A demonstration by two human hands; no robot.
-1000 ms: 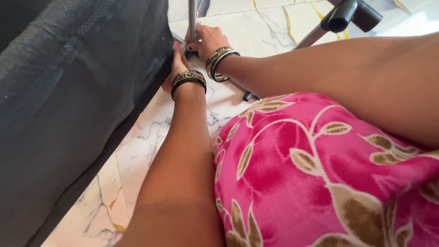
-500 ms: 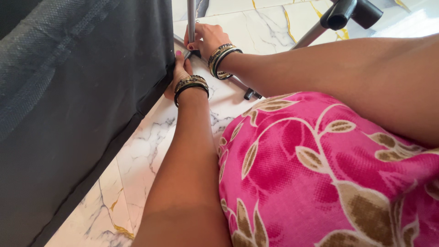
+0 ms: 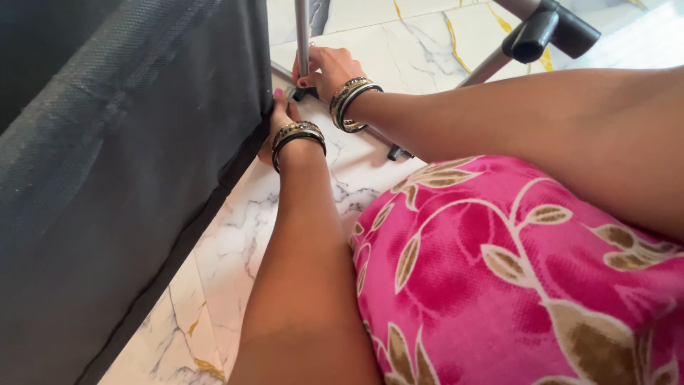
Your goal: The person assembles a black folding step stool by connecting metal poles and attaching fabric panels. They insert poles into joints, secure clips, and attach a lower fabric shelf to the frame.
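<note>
My left hand (image 3: 279,120) reaches under the lower corner of a dark grey fabric panel (image 3: 121,178) and grips its edge, fingers mostly hidden behind the cloth. My right hand (image 3: 322,70) is closed around the foot of an upright grey metal pole (image 3: 302,36), where it meets a low horizontal bar on the floor. Both wrists wear dark and gold bangles. The joint between pole and bar is covered by my fingers.
White marble floor with gold veins (image 3: 235,242) lies below. A slanted metal tube with a black plastic connector (image 3: 540,32) stands at the top right. A small black foot cap (image 3: 397,152) rests on the floor. My lap in pink floral cloth (image 3: 513,285) fills the lower right.
The view has shifted slightly closer and to the right. Both hands stay at the pole's base and fabric corner, with my left hand a little deeper under the cloth.
</note>
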